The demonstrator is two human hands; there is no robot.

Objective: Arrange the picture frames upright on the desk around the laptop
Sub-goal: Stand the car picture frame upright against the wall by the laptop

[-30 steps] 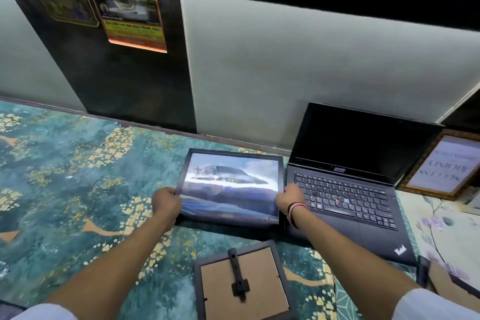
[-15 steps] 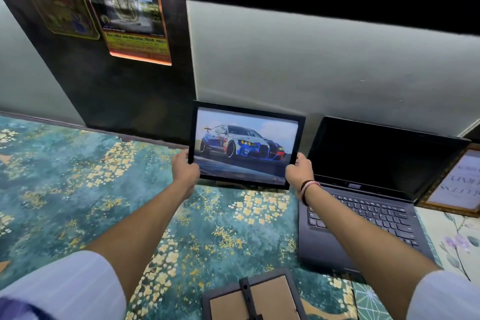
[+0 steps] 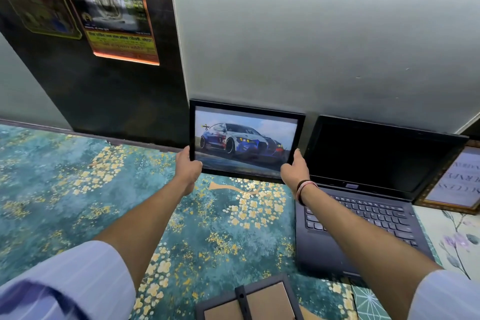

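The car picture frame [image 3: 246, 141] is held upright at the back of the desk [image 3: 78, 189], close against the wall [image 3: 311, 47] and just beside the open laptop [image 3: 363, 189] on its left. Whether its lower edge is seated on the surface cannot be told. Broad open desk is seen to the left of it. The left hand [image 3: 187, 168] is closed on the lower left corner, the right hand [image 3: 294, 173] on the lower right corner, both arms outstretched. A second frame [image 3: 249, 301] is laid face down at the near edge; a gold-edged frame [image 3: 452, 179] is leaned right of the laptop.
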